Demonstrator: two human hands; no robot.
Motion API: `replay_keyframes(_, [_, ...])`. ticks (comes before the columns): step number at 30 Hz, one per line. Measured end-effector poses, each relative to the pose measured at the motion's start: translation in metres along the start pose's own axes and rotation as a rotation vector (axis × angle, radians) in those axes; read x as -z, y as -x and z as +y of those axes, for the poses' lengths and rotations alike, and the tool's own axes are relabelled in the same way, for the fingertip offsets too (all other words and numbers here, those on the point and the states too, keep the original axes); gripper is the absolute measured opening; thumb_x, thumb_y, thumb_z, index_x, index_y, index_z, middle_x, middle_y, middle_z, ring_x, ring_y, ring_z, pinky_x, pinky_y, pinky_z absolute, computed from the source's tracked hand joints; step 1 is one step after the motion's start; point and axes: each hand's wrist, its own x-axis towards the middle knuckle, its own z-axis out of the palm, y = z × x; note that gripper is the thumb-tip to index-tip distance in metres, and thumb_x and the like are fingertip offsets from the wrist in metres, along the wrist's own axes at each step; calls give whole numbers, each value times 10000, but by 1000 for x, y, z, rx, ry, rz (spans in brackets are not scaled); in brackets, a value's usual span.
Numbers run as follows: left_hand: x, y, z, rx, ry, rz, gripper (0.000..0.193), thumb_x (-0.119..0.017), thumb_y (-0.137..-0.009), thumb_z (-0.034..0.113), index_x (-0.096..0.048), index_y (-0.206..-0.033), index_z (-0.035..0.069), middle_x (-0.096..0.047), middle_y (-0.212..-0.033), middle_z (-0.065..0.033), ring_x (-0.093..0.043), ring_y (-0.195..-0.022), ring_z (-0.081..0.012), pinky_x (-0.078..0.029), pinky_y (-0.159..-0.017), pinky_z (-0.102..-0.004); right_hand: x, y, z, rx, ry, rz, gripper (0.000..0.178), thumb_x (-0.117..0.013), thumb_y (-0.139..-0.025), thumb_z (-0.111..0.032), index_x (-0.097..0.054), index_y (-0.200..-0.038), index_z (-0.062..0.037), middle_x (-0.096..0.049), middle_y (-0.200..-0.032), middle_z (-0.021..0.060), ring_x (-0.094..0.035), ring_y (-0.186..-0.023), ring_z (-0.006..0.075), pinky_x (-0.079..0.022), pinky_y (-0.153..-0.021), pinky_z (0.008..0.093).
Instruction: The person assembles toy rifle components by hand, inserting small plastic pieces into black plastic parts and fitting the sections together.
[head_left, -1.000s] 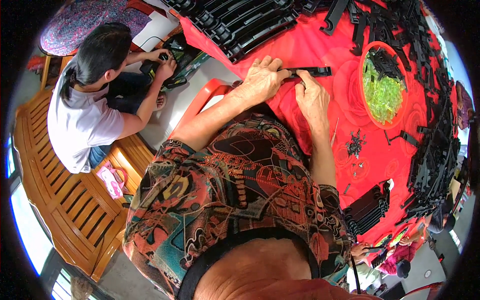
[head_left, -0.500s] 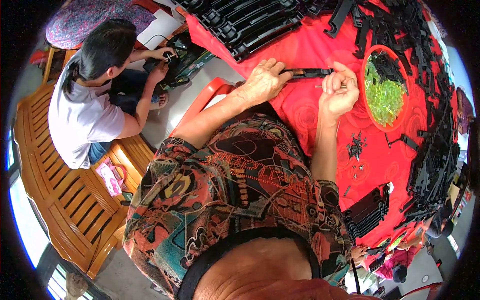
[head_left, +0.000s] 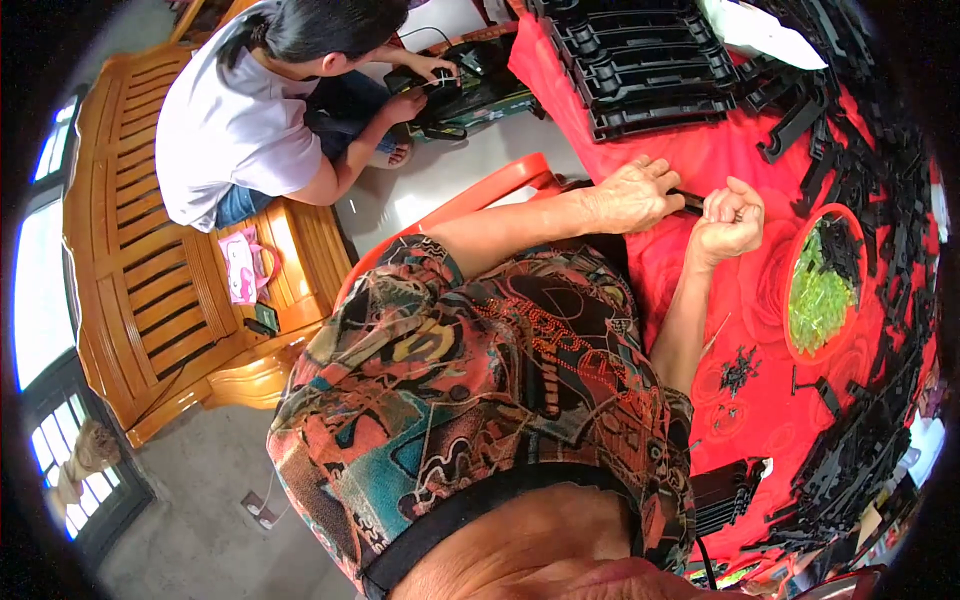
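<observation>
Hands meet over red counter (head_left: 740,300): left hand (head_left: 632,195) pins black plastic strip (head_left: 690,203) flat to steady it; right hand (head_left: 730,222), fist closed, grips strip's other end beside bowl of green pieces (head_left: 815,300).

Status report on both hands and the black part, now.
Left hand flat on the black part, pinning it to the red cloth. Right hand fisted at the part's other end. Green-filled bowl close right, not in the way.
</observation>
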Motion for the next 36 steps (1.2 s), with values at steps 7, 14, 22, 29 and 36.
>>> replay_keyframes(7, [1,-1,-1,-1,29,-21,223,-594,-690,181,-620,-888,81,-545,-921,-97,-528,-904,-265,-441,-706,-390,3,2,5,-7,57,-50,368,-363,-841,-200,-572,-774,97,-287,-494,-35,-267,-403,73,-242,-384,217])
replay_keyframes(14, [2,-1,0,9,10,-25,239,-622,-687,173,-614,-912,89,-537,-941,-92,-530,-899,-253,-441,-712,-389,1,7,3,4,267,-28,309,-361,-766,-147,-564,-656,60,-303,-471,-19,-279,-389,87,-239,-378,228])
replay_keyframes(22, [1,-3,0,13,18,-43,213,-586,-723,172,-607,-922,99,-546,-930,-101,-547,-903,-266,-453,-719,-403,1,4,1,101,457,-42,307,-359,-771,-148,-554,-630,42,-350,-470,5,-343,-395,98,-262,-379,227])
replay_keyframes(29, [-9,-1,-6,-35,16,62,180,-599,-715,174,-591,-870,82,-548,-804,-90,-572,-787,-266,-474,-655,-380,-1,0,-4,-81,-92,33,258,-352,-786,-101,-531,-830,79,-300,-524,-17,-263,-399,84,-243,-376,221])
replay_keyframes(36, [-15,-1,-10,-66,28,129,174,-587,-694,187,-611,-845,102,-558,-802,-90,-557,-796,-260,-455,-663,-377,-9,4,3,-50,-84,-35,257,-363,-810,-103,-545,-771,74,-283,-510,-28,-247,-402,68,-232,-376,211])
